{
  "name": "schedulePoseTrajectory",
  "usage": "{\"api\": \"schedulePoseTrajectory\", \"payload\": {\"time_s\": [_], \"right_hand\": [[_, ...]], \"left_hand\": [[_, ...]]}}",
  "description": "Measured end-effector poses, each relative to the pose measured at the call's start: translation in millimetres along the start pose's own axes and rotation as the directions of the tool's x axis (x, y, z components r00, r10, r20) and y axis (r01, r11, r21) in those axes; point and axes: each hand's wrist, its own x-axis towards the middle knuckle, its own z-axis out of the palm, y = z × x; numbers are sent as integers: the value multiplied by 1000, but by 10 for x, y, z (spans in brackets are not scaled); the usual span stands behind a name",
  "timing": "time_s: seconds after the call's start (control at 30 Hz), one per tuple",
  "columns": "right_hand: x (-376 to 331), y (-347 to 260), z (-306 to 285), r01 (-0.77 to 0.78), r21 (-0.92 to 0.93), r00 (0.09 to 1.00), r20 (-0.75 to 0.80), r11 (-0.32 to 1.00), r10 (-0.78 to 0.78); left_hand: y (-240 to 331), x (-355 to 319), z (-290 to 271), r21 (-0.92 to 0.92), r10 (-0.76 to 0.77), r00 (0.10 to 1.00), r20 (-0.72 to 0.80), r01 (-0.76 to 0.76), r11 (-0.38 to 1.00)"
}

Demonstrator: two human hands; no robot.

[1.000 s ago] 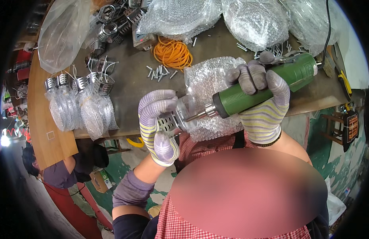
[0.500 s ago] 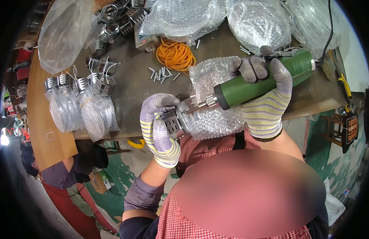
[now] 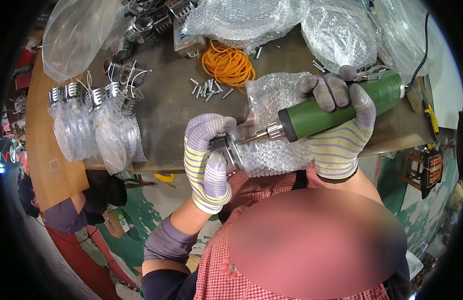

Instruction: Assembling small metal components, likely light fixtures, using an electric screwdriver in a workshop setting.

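My gloved right hand [image 3: 339, 130] is wrapped round a green electric screwdriver [image 3: 316, 117], tilted with its cord end up at the right. Its bit points left and reaches the slotted metal bracket [image 3: 232, 156], which my gloved left hand [image 3: 205, 160] grips by its outer side. Part of the bracket is hidden by the fingers, and whether a screw sits under the bit cannot be made out. Beneath the tool lies a bubble-wrapped piece [image 3: 276, 155], against the bracket's right side, near the table's front edge.
Loose screws [image 3: 207, 89] and orange rubber bands [image 3: 226, 62] lie behind my hands. Wrapped pieces with metal brackets [image 3: 111, 135] stand at the left; more brackets [image 3: 141, 25] are heaped at the back. Bubble-wrapped bundles [image 3: 336, 35] line the far side. A person [image 3: 66, 210] is at the lower left.
The whole scene has shifted a little as my head moved. The bracket in my left hand has turned slightly, and the bit remains against it.
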Motion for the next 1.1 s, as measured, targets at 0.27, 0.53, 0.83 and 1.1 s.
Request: {"api": "schedulePoseTrajectory", "payload": {"time_s": [0.27,0.53,0.83,1.1], "right_hand": [[26,10,-65,-14,17,997,79,1000,13],[-51,-38,19,-120,130,992,-16,984,123],[-115,-326,60,26,104,992,-128,994,-13],[-185,-779,439,88,216,970,205,972,-133]], "left_hand": [[-5,31,1,32,36,999,19,-36,999],[6,13,-29,59,22,999,38,-24,998],[170,-77,-456,599,88,918,387,-322,733],[660,109,-288,-14,-659,697,282,690,724]]}}
